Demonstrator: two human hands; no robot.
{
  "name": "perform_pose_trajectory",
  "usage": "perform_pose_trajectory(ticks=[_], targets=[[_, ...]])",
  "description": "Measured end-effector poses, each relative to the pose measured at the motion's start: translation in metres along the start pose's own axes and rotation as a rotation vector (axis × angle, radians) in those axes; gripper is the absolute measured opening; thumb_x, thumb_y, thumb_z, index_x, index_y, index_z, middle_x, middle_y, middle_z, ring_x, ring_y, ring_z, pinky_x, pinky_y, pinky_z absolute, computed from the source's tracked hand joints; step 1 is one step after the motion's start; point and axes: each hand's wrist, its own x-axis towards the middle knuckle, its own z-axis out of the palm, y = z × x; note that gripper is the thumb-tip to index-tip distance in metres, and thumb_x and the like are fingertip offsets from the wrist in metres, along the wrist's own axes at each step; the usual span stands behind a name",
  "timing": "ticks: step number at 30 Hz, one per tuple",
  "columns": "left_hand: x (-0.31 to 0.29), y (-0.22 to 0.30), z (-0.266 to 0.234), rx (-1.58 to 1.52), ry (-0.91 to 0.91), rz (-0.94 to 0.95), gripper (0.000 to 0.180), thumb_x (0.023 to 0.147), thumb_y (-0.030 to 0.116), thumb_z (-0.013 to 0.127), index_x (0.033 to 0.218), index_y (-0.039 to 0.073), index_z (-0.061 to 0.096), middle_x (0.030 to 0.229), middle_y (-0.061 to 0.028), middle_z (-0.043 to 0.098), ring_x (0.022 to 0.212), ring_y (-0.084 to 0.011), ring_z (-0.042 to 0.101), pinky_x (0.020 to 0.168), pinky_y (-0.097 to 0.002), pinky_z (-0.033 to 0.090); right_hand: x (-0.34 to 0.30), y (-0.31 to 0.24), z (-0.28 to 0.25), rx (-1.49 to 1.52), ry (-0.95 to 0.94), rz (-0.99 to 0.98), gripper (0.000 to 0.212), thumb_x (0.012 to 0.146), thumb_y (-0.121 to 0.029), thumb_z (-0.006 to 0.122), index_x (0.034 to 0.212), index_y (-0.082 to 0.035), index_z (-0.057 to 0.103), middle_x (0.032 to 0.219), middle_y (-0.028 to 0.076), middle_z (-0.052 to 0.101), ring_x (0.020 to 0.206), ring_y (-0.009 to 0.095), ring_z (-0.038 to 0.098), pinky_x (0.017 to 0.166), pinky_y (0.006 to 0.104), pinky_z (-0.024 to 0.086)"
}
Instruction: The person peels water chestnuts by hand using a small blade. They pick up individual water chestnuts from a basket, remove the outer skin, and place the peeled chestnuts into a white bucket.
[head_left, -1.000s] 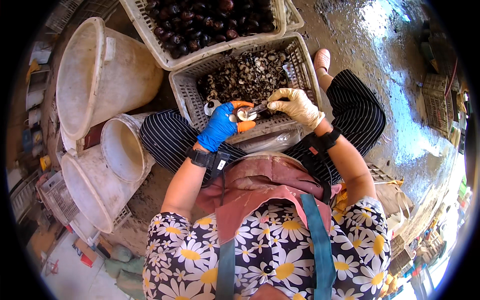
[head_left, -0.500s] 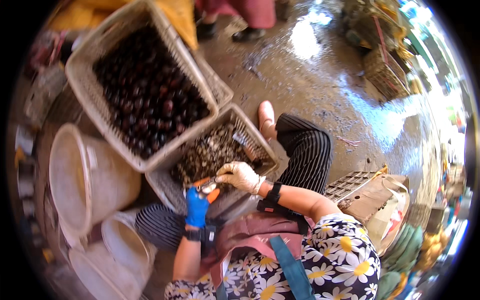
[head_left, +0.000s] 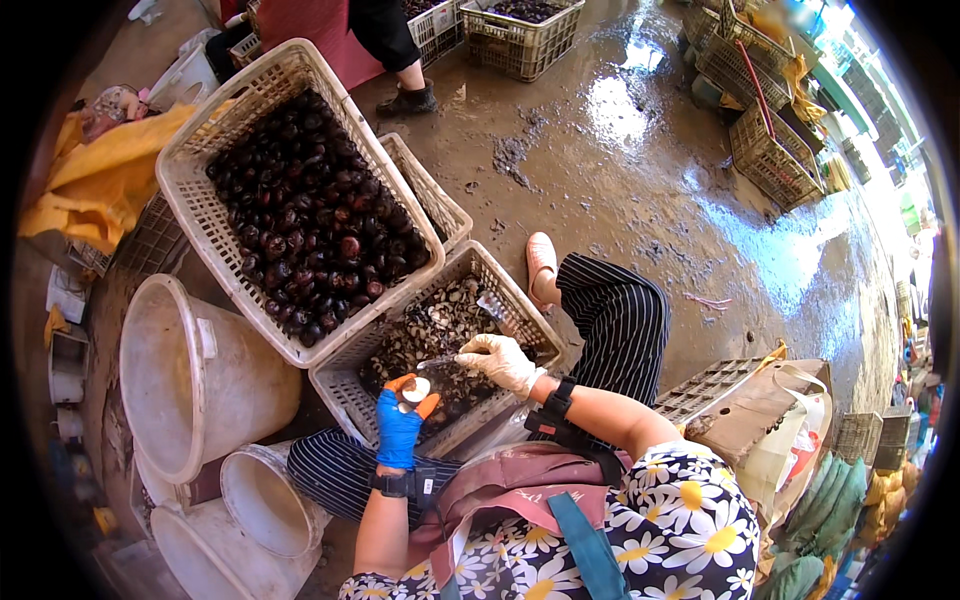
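My left hand (head_left: 400, 425), in a blue glove with orange finger covers, is closed around a water chestnut (head_left: 415, 391) whose white flesh faces up. My right hand (head_left: 502, 363), in a pale thin glove, pinches a small metal peeler (head_left: 436, 363). The peeler's tip is just above the water chestnut, apart from it. Both hands are over a lower plastic crate (head_left: 340, 392) filled with brown and white peelings (head_left: 450, 320). Beyond it, a larger pale crate (head_left: 300, 352) holds many dark, unpeeled water chestnuts (head_left: 320, 215).
White buckets (head_left: 160, 380) stand at my left. A person in dark trousers (head_left: 385, 40) stands beyond the large crate, near another filled crate (head_left: 522, 40). The floor (head_left: 600, 180) is wet and muddy. A bag (head_left: 780, 420) and crate lie at my right.
My right hand and the peeler have drawn away from the left hand, and more white flesh shows on the water chestnut. The view has shifted, bringing crates at the back into sight.
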Motion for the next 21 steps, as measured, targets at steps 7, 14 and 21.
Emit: perform_pose_trajectory(ticks=[7, 14, 21], targets=[[0.003, -0.008, -0.002, 0.079, 0.013, 0.105, 0.049, 0.067, 0.000, 0.079, 0.108, 0.001, 0.052, 0.096, -0.0074, 0.062, 0.086, -0.0144, 0.061, 0.077, -0.0268, 0.051, -0.002, 0.001, -0.001, 0.082, -0.008, -0.065, 0.021, 0.081, -0.021, 0.071, 0.089, -0.002, 0.067, 0.070, 0.003, 0.060, 0.065, 0.008, 0.051, 0.062, 0.0255, 0.045], [0.005, -0.001, 0.001, 0.073, 0.030, 0.090, 0.053, 0.067, 0.002, 0.080, 0.112, 0.002, 0.052, 0.098, -0.0074, 0.061, 0.088, -0.0154, 0.060, 0.079, -0.0273, 0.050, -0.007, 0.002, -0.004, 0.099, -0.011, -0.067, 0.022, 0.082, -0.021, 0.070, 0.091, -0.002, 0.067, 0.073, 0.001, 0.062, 0.066, 0.007, 0.051, 0.060, 0.0239, 0.044], [0.007, 0.008, 0.001, 0.139, 0.052, 0.175, 0.052, 0.067, 0.004, 0.080, 0.111, 0.002, 0.053, 0.099, -0.0058, 0.060, 0.089, -0.0141, 0.058, 0.080, -0.0264, 0.048, -0.005, 0.000, 0.002, 0.192, -0.027, -0.079, 0.018, 0.082, -0.016, 0.070, 0.090, -0.001, 0.066, 0.071, -0.001, 0.060, 0.064, 0.005, 0.051, 0.058, 0.0212, 0.043]])
